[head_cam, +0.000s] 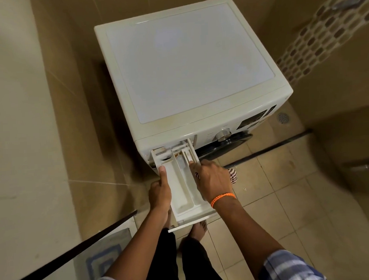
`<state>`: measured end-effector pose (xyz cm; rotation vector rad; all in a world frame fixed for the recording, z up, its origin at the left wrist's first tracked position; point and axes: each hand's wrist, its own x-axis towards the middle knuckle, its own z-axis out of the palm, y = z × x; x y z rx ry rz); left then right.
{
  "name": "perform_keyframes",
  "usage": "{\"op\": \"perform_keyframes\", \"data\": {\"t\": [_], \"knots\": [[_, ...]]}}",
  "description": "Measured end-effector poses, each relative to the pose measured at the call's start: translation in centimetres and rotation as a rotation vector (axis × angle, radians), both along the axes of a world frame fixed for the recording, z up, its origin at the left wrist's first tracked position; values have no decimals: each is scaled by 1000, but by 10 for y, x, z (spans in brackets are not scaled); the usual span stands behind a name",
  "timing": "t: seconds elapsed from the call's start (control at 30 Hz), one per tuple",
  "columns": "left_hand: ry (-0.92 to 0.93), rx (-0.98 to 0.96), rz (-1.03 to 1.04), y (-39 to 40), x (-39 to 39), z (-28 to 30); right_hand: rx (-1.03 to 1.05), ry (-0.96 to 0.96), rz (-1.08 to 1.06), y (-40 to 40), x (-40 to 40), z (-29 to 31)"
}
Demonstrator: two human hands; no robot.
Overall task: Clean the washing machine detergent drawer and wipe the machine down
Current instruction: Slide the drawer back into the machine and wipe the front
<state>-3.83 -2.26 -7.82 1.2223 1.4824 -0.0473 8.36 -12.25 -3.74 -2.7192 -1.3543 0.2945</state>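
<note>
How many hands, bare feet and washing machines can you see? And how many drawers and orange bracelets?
Hands: 2, left hand, right hand
Bare feet: 1
Washing machines: 1
Detergent drawers: 1
Orange bracelets: 1
Total: 6

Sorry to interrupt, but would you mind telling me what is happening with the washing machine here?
A person stands at the washing machine with its detergent drawer pulled far out. The left hand grips the drawer's left wall, thumb on the rim, while the right hand reaches its fingers into the right-hand compartments near the back. No cloth is in view.
</note>
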Motion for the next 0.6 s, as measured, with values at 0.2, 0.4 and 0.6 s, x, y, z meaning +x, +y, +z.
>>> {"op": "perform_keyframes", "data": {"t": [0.2, 0.4, 0.6], "knots": [[3, 8, 22, 9, 4, 2, 2, -10, -37, 9, 0, -6], [0, -4, -1, 23, 8, -1, 6, 17, -54, 20, -1, -7], [-30, 20, 43, 23, 5, -3, -21, -25, -13, 19, -4, -12]]}}
